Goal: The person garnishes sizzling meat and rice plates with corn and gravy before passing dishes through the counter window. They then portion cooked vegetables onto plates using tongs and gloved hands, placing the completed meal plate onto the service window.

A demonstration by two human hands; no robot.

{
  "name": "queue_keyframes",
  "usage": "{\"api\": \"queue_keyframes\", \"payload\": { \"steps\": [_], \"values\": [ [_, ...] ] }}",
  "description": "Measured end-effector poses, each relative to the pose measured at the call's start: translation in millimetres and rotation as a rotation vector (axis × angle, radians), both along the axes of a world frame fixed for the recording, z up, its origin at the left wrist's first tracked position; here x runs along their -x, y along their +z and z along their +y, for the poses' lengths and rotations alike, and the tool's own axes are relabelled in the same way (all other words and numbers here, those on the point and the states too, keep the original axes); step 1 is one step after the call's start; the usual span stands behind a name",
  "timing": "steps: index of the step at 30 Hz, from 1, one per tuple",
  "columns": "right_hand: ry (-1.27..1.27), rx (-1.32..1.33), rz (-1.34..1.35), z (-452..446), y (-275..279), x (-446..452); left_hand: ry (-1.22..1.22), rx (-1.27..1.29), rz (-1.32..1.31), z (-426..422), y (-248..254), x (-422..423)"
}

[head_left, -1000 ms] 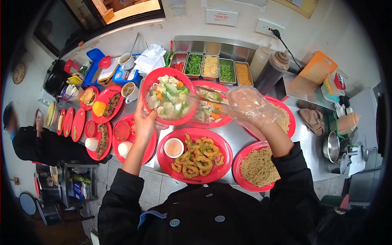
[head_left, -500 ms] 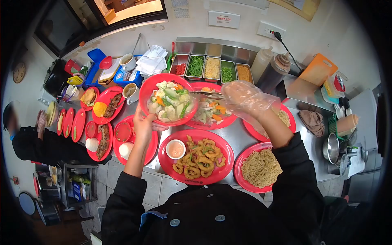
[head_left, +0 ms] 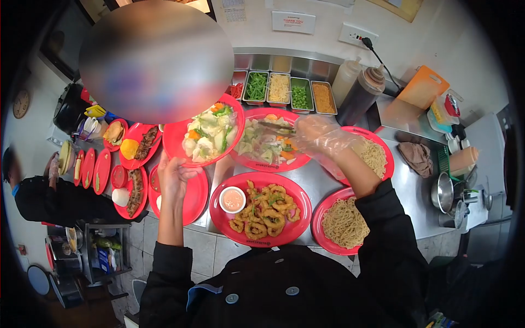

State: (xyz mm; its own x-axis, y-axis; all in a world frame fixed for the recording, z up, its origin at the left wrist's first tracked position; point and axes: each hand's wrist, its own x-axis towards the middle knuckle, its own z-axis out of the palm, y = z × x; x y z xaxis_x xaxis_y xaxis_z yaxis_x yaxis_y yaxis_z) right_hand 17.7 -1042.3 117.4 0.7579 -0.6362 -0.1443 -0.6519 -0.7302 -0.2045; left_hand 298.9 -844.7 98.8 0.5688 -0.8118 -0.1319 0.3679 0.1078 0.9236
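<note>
My left hand (head_left: 176,180) grips the lower edge of a red plate (head_left: 174,134), raised and tilted, with mixed vegetables (head_left: 210,134) in it: cauliflower, carrot and greens. In a clear plastic glove, my right hand (head_left: 321,136) is closed around dark metal tongs (head_left: 278,127). Their tips lie over the vegetables (head_left: 262,139) on a second red plate (head_left: 272,163), which rests on the counter. Just in front sits a red oval plate (head_left: 298,227) of fried rings (head_left: 269,213) with a cup of pink sauce (head_left: 233,200).
Two plates of noodles (head_left: 345,227) stand near my right forearm. Metal trays of toppings (head_left: 279,88) and squeeze bottles (head_left: 362,93) line the back. More filled plates (head_left: 131,191) stand at left, beside another person (head_left: 49,197). A blurred oval hides the upper left.
My left hand has moved left with the raised plate, which now tilts differently. The tongs have shifted slightly left over the second plate. The blurred oval has appeared.
</note>
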Motion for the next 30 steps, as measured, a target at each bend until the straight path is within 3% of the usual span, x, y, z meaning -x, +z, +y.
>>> {"api": "queue_keyframes", "payload": {
  "steps": [3, 6, 8, 9, 11, 12, 13, 14, 16, 17, 20, 22, 24, 26, 28, 30],
  "values": [
    [0.059, -0.039, -0.045, -1, -18, 0, -0.032, 0.004, -0.003, 0, 9, 3],
    [-0.076, -0.029, -0.092, 12, -10, 13, -0.084, 0.019, -0.009, 3, 11, 6],
    [-0.235, -0.250, 0.025, 39, 14, 33, -0.118, 0.033, -0.047, 5, 12, 22],
    [-0.333, -0.281, -0.068, 53, 8, 51, -0.191, 0.042, -0.074, 8, 17, 30],
    [-0.675, -0.261, -0.433, 105, -3, 87, -0.202, 0.075, -0.025, 11, 25, 61],
    [-0.746, -0.413, -0.736, 138, -10, 107, -0.312, 0.110, -0.090, 12, 3, 51],
    [-0.790, -0.532, -1.062, 174, -17, 127, -0.417, 0.097, -0.111, 20, 26, 83],
    [-0.907, -0.460, -1.093, 213, -21, 146, -0.514, 0.090, -0.104, 27, 25, 97],
    [-1.032, -0.608, -1.515, 301, -32, 172, -0.684, 0.069, -0.103, 43, 27, 141],
    [-1.068, -0.540, -1.704, 347, -37, 177, -0.832, 0.070, -0.098, 51, 18, 158],
    [-1.446, -0.166, -1.906, 479, -34, 163, -1.284, 0.067, -0.060, 80, 4, 214],
    [-1.635, 0.046, -1.903, 571, -22, 141, -1.544, 0.069, 0.011, 120, -12, 263],
    [-1.935, 0.596, -1.455, 640, -8, 104, -1.915, -0.040, 0.152, 169, -24, 311],
    [-2.061, 0.872, -1.290, 702, -2, 69, -2.177, -0.086, 0.169, 227, -35, 344],
    [-2.365, 1.036, -1.244, 743, 8, 30, -2.439, -0.158, 0.203, 283, -45, 368],
    [-2.622, 1.346, -0.893, 790, -15, -7, -2.687, -0.266, 0.193, 339, -57, 388]
  ]
}}
